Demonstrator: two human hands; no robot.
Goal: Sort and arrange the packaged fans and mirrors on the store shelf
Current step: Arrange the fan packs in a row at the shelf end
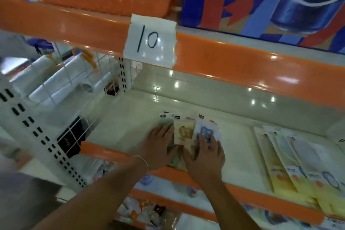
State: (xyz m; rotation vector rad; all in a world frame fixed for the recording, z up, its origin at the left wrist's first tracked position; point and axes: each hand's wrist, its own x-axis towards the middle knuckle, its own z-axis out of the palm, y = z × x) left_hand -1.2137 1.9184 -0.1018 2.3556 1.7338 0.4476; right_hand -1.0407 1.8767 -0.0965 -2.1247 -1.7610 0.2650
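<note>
Both hands lay flat, fingers straight, on small packets [183, 132] on the shelf [130, 127]: left hand [160, 145] beside right hand [207, 153]; longer packets [291, 164] lay further right.

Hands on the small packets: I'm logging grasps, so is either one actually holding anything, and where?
Nothing is gripped. The left hand and right hand lie flat on the fanned small packets, pressing their lower halves against the shelf.

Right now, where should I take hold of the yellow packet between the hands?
Probably by the yellow packet's top header end, from the shelf's back. It lies flat; the left hand and right hand crowd its near end and sides; only the far end is free.
</note>
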